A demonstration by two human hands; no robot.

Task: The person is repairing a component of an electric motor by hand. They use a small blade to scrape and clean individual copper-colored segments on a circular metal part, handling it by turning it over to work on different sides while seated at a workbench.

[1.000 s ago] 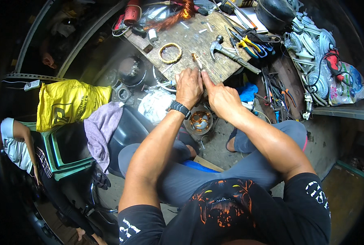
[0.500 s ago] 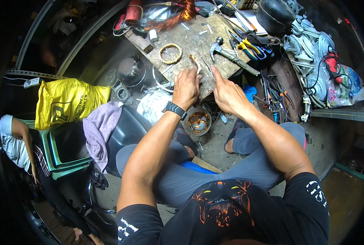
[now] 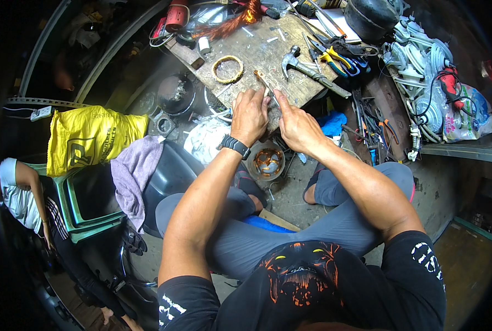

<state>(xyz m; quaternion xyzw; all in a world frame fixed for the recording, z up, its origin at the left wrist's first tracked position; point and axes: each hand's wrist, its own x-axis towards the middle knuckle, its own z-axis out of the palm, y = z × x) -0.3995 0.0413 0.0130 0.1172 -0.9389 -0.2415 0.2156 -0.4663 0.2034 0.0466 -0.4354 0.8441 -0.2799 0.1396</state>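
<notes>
My left hand (image 3: 249, 117), with a dark watch at its wrist, is closed at the near edge of the wooden worktable (image 3: 251, 52). Its fingers pinch a small narrow brownish piece (image 3: 258, 75) that juts out past them; what exactly it is cannot be made out. Close beside it, my right hand (image 3: 300, 128) is closed round a thin metal blade-like tool (image 3: 266, 86), the index finger stretched along it. The tool's tip meets or lies over the brownish piece. Most of the tool is hidden by the hand.
Around my hands lie a yellowish ring-shaped coil (image 3: 228, 69), a claw hammer (image 3: 312, 73), pliers (image 3: 340, 60) and copper wire (image 3: 232, 26). Below is a bowl (image 3: 267, 161) with copper-coloured bits. A yellow sack (image 3: 94, 138) is on a green chair (image 3: 86, 220); another person (image 3: 22, 193) is at left.
My right hand has moved left, toward my left hand, bringing the tool against or over the brownish piece. My left hand has hardly moved.
</notes>
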